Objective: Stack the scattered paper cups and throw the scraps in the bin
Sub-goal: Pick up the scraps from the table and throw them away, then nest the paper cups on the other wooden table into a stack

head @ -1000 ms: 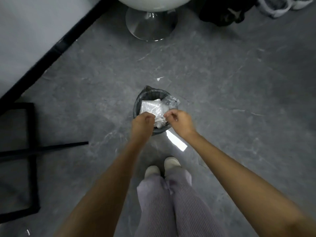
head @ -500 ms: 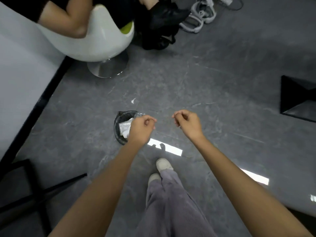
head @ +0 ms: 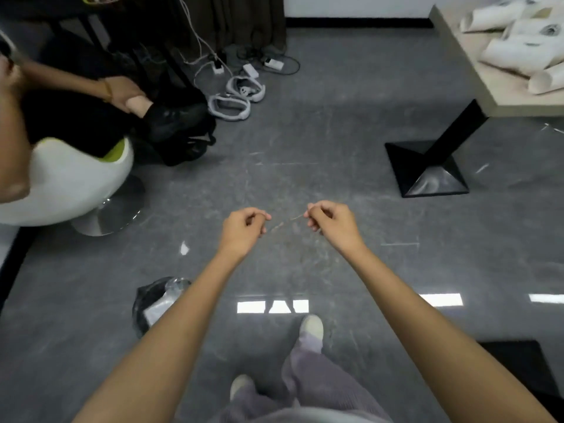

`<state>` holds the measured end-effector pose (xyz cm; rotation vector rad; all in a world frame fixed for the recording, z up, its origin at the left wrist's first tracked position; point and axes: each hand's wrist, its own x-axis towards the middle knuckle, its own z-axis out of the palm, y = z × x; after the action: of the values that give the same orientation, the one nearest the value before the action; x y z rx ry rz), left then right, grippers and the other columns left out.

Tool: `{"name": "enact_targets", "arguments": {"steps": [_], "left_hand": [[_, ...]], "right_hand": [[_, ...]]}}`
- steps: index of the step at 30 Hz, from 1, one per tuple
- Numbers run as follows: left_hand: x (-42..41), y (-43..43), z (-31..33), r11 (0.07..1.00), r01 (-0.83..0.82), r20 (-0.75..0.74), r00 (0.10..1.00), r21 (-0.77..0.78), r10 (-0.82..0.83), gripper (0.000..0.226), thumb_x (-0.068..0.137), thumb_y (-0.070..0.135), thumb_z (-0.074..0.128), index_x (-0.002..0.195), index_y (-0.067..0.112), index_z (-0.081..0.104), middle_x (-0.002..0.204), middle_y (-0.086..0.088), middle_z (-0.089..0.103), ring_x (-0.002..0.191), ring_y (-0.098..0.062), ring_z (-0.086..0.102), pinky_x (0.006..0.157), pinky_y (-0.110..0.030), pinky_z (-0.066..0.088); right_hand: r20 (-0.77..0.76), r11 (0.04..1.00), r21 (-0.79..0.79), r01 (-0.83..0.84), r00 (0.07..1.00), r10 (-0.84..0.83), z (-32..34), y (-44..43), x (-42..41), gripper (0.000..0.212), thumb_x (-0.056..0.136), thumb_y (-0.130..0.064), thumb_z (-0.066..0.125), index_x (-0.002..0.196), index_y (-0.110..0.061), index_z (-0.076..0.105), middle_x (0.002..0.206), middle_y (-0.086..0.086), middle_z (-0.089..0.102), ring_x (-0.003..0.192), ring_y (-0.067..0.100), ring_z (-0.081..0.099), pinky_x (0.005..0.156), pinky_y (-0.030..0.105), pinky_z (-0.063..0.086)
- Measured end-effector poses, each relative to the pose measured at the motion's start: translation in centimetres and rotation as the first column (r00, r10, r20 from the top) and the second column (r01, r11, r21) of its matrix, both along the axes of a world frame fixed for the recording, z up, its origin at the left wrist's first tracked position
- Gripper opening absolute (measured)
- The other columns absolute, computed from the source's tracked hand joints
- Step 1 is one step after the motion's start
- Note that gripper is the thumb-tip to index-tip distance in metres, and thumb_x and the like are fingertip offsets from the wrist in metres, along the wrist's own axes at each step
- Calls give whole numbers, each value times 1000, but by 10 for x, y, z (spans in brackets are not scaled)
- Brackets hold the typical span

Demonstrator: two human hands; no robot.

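Note:
My left hand (head: pixel 244 230) and my right hand (head: pixel 331 224) hover side by side above the grey floor, fingers curled, thumbs against fingertips, nothing visible in either. The black-lined bin (head: pixel 149 296) stands on the floor at lower left, with clear plastic and white scraps inside; my left forearm hides part of it. Several white paper cups (head: pixel 518 47) lie scattered on their sides on the beige table (head: pixel 464 65) at the upper right, far from both hands.
A person sits in a white egg chair (head: pixel 70 184) at the left, with a black bag (head: pixel 183 132) beside it. White headsets (head: pixel 238 99) and cables lie on the floor beyond. The table's black pedestal base (head: pixel 427 169) stands right of my hands.
Both hands have come away from above the bin and lifted. The view has swung up and right, so the bin now sits low left and the table with cups has appeared.

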<state>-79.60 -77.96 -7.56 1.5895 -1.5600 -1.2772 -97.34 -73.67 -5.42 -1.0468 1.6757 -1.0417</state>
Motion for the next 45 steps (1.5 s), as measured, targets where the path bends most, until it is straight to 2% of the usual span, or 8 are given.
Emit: {"name": "enact_targets", "arguments": {"steps": [3, 8, 16, 24, 30, 36, 42, 45], "left_hand": [[-60, -25, 14, 998, 65, -26, 997, -20, -66, 27, 95, -1, 49, 78, 10, 68, 49, 7, 56, 41, 2, 52, 51, -7, 40], [-155, -60, 37, 978, 201, -60, 977, -56, -204, 24, 97, 3, 50, 83, 4, 70, 53, 2, 56, 42, 2, 51, 52, -8, 40], [-301, -120, 60, 891, 434, -173, 875, -138, -453, 36, 94, -3, 50, 75, 22, 68, 51, 8, 61, 50, 1, 55, 59, -13, 46], [-433, -238, 65, 805, 567, -205, 778, -176, -593, 35, 95, 0, 50, 76, 23, 69, 58, 6, 64, 53, -2, 57, 61, -14, 47], [-507, -330, 75, 755, 633, -167, 737, -170, -655, 30, 95, 0, 49, 80, 16, 70, 60, 2, 64, 54, -3, 57, 64, -14, 48], [-572, -396, 75, 716, 688, -177, 695, -120, -697, 32, 97, 0, 48, 79, 17, 69, 63, 0, 64, 54, -1, 56, 62, -13, 47], [-639, -456, 64, 716, 692, -208, 690, -89, -693, 32, 97, -4, 47, 81, 12, 69, 65, -6, 64, 54, -1, 57, 62, -13, 48], [-680, -489, 62, 715, 692, -182, 694, -100, -697, 28, 97, -1, 48, 84, 10, 70, 66, -6, 64, 55, -1, 57, 62, -14, 49]], "right_hand": [[18, 997, -23, 70, 997, -69, 19, -9, -58, 32, 96, -8, 50, 65, -13, 59, 57, 4, 55, 40, -4, 50, 45, 6, 35], [55, 978, -61, 201, 979, -197, 45, -18, -143, 31, 96, -7, 48, 67, -10, 58, 60, 7, 56, 42, -4, 50, 45, 6, 35], [92, 902, -67, 426, 903, -419, 66, -35, -265, 23, 95, 0, 46, 78, -1, 62, 67, 9, 59, 47, -3, 54, 50, 7, 40], [44, 821, -96, 563, 827, -561, 66, -134, -376, 25, 94, -6, 49, 76, -9, 65, 67, 6, 63, 52, 4, 55, 53, 12, 41], [21, 774, -90, 627, 778, -628, 78, -213, -437, 21, 92, -7, 49, 84, -2, 68, 70, 4, 64, 60, 8, 56, 59, 17, 44], [42, 742, -70, 667, 745, -666, 77, -268, -491, 22, 93, -10, 50, 81, -6, 69, 69, 3, 65, 62, 9, 58, 63, 22, 47], [56, 744, -69, 664, 747, -662, 69, -328, -554, 24, 93, -11, 50, 76, -12, 68, 68, 3, 67, 63, 12, 60, 70, 31, 50], [46, 741, -94, 665, 746, -664, 66, -359, -593, 22, 92, -10, 51, 80, -7, 69, 69, 5, 67, 65, 12, 61, 68, 26, 49]]}}
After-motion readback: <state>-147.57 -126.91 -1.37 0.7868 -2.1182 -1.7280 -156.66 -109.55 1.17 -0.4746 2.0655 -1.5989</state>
